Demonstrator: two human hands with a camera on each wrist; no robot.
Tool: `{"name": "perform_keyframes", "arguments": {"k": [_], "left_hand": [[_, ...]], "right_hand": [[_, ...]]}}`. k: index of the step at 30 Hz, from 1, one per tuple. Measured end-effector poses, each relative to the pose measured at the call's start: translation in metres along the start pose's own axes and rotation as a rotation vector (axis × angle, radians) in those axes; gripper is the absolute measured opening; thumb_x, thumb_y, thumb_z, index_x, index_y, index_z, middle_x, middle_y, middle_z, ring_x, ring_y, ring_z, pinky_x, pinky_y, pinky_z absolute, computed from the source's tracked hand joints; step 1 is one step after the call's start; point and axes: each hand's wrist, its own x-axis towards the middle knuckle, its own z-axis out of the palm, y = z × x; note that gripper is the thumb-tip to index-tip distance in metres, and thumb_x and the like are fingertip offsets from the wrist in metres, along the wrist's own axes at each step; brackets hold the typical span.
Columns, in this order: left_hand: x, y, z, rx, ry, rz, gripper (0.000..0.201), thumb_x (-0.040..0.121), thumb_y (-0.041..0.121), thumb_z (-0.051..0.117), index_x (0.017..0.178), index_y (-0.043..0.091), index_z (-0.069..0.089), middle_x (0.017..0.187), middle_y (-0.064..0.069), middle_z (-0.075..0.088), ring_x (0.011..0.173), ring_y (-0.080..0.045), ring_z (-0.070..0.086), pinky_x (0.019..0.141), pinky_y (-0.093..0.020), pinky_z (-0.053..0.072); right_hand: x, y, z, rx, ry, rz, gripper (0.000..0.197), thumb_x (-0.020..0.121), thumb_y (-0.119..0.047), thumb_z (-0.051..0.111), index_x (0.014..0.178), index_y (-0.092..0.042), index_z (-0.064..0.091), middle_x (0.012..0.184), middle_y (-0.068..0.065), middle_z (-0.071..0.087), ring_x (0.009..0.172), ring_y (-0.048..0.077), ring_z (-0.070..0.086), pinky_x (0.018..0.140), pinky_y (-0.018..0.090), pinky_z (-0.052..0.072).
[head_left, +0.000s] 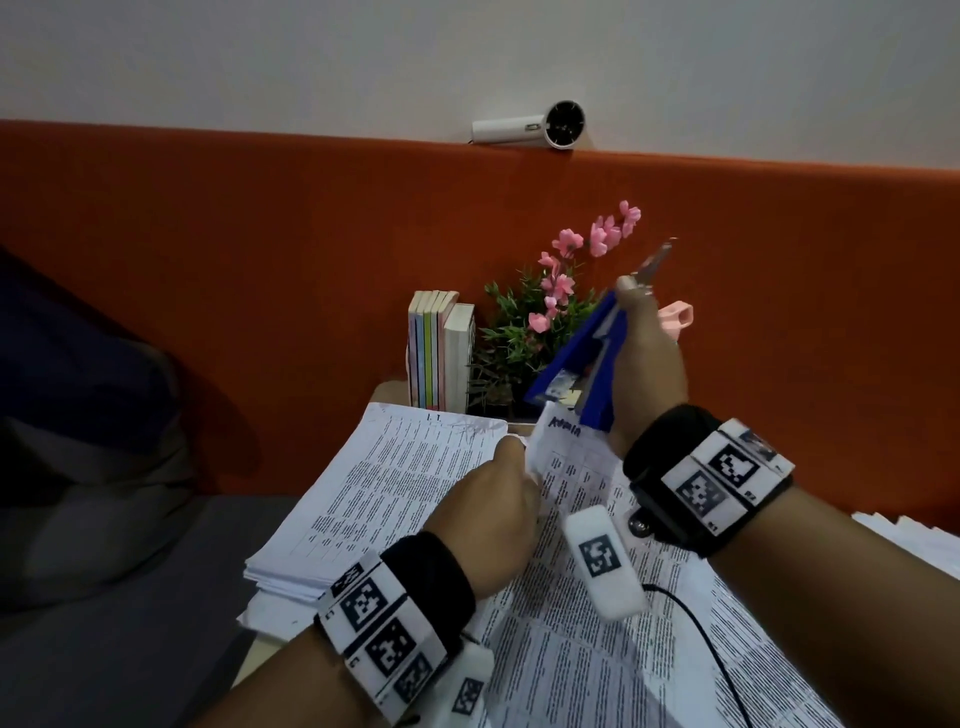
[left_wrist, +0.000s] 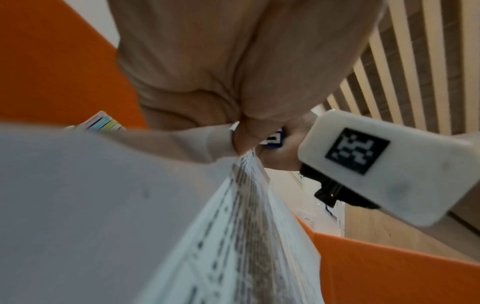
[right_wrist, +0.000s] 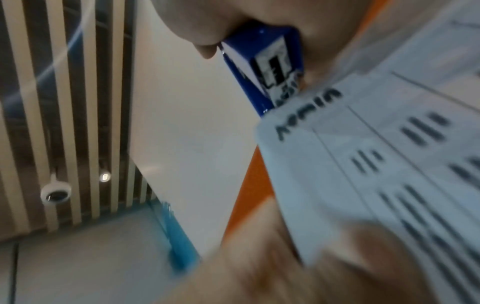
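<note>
My right hand (head_left: 644, 358) grips a blue stapler (head_left: 587, 364), tilted with its mouth pointing down at the top corner of a printed sheet bundle (head_left: 563, 457). The stapler (right_wrist: 262, 67) touches that paper corner (right_wrist: 311, 123), which bears handwritten letters. My left hand (head_left: 498, 499) pinches the lifted bundle just below the corner, holding it up off the desk. In the left wrist view the left hand's fingers (left_wrist: 246, 139) clamp the sheets (left_wrist: 249, 216), with the stapler (left_wrist: 272, 142) just behind them.
A thick stack of printed papers (head_left: 363, 499) lies to the left on the desk. A row of books (head_left: 439, 348) and a pink-flowered plant (head_left: 550, 306) stand at the back against an orange partition (head_left: 260, 249). More papers (head_left: 914, 540) lie at the right.
</note>
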Motion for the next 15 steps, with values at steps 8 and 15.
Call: {"name": "perform_keyframes", "arguments": {"k": [8,15], "left_hand": [[0.010,-0.025,-0.035,-0.216,-0.089,-0.287,0.011,0.106,0.030,0.040,0.109,0.021,0.046,0.108,0.005,0.051,0.097,-0.015,0.051,0.079,-0.027,0.035],[0.060,-0.081,-0.103,-0.035,-0.078,-0.477,0.030,0.104,0.021,0.046,0.128,0.009,0.058,0.121,-0.007,0.066,0.110,-0.026,0.063,0.087,-0.031,0.049]], "right_hand": [[0.031,-0.015,-0.064,-0.015,0.057,0.117,0.041,0.086,-0.062,0.057,0.101,-0.023,0.058,0.097,0.010,0.061,0.089,0.029,0.064,0.083,0.052,0.056],[0.012,0.029,-0.122,-0.469,-0.138,0.421,0.070,0.085,-0.061,0.059,0.117,0.001,0.060,0.088,0.019,0.066,0.078,0.034,0.061,0.074,0.049,0.055]]}}
